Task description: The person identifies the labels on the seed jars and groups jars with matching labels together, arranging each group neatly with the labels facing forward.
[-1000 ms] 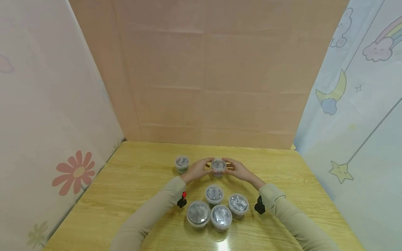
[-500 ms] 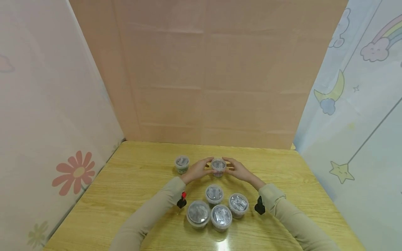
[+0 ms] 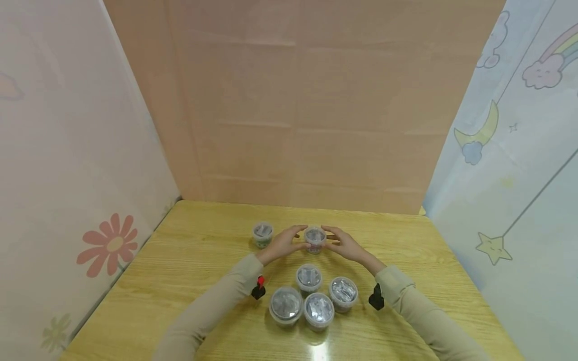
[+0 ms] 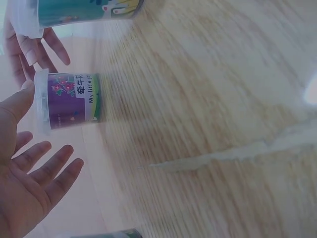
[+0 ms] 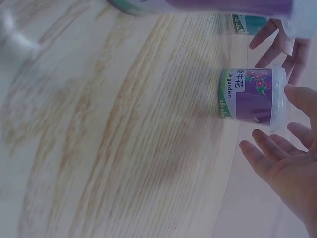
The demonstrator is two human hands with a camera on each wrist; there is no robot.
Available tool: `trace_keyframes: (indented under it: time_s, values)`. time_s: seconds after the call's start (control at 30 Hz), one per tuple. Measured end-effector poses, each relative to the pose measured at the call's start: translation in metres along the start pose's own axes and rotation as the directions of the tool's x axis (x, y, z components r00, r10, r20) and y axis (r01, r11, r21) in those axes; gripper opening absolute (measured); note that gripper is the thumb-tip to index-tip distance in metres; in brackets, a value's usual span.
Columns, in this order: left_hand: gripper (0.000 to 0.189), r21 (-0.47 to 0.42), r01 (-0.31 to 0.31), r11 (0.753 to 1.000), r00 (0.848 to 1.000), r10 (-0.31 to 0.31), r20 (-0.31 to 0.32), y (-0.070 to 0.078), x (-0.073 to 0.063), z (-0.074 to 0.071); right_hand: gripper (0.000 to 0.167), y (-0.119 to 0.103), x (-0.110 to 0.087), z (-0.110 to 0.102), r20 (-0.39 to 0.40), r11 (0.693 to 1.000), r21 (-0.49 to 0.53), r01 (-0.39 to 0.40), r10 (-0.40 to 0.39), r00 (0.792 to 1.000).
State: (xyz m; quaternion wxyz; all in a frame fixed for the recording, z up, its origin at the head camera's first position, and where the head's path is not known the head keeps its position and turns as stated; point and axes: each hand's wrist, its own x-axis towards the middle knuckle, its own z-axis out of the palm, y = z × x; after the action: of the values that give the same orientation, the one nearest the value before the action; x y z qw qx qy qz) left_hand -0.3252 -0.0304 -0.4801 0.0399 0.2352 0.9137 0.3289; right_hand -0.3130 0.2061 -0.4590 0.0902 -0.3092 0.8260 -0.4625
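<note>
A small lidded plastic cup with a purple label and printed flowers (image 4: pixel 74 99) stands upright on the table between both hands. My left hand (image 3: pixel 283 244) is at its left side, the thumb right at the lid's rim and the other fingers spread out (image 4: pixel 57 171). From the right side my right hand (image 3: pixel 346 246) mirrors this, its thumb (image 5: pixel 299 96) at the lid and its relaxed fingers spread beside the cup. Neither hand's fingers curl round the cup.
Beyond my left hand stands another lidded cup (image 3: pixel 262 234). Closer to me several lidded cups cluster, among them a wider one (image 3: pixel 286 305) and one at the right (image 3: pixel 343 293). Printed curtains flank the wooden table (image 3: pixel 194 260), with a tan backdrop (image 3: pixel 293 100) behind.
My hands have drawn very slightly apart, left hand to the left and right hand to the right. The cup between them stays in place; the head view has shifted a little.
</note>
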Motion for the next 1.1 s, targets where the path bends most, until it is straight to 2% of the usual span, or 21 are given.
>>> trace_keyframes:
  time_s: [0.2,0.47,0.67,0.9,1.1]
  values:
    - [0.066,-0.01,-0.03,1.0,1.0,0.03,-0.006,0.0,-0.004,-0.001,0.059,0.02,0.001,0.0,-0.022,0.999,-0.034,0.026,-0.027,0.999]
    - [0.062,-0.017,-0.052,0.998,0.998,0.052,-0.023,-0.001,-0.011,-0.004,0.057,0.021,-0.001,0.0,-0.017,0.999,-0.029,0.035,-0.036,0.999]
    - [0.058,-0.005,-0.065,0.998,0.998,0.064,-0.024,-0.002,-0.014,-0.007,0.053,0.009,-0.005,0.0,-0.022,0.994,-0.096,0.051,-0.053,0.998]
    - [0.057,0.021,-0.106,0.994,0.994,0.107,-0.02,-0.003,-0.017,-0.011,0.05,-0.016,-0.014,-0.003,-0.023,0.996,-0.076,0.05,-0.052,0.998]
    - [0.054,0.004,-0.105,0.994,0.994,0.105,-0.014,0.003,-0.019,-0.013,0.048,0.007,-0.015,-0.002,-0.054,0.992,-0.103,0.068,-0.074,0.996]
